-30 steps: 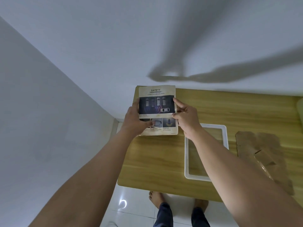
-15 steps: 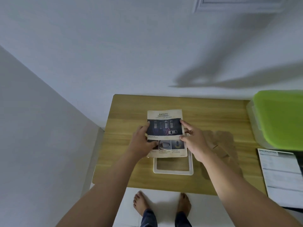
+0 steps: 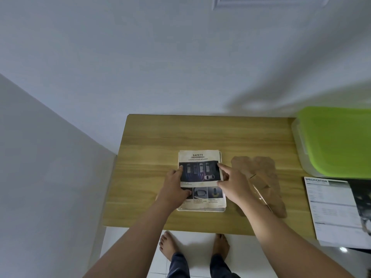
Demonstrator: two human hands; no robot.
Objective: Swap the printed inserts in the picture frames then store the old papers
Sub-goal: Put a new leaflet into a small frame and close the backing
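Wooden table (image 3: pixel 160 137); safety sheet (image 3: pixel 200 177) nearly hides frame (image 3: pixel 201 210).

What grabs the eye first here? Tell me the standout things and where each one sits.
The SAFETY sheet draws the eye first. It lies on a white frame at the middle of the wooden table, with the left hand and right hand resting on its side edges. Next comes the bright green-lidded box at the table's far right, then the brown board just right of the frame.
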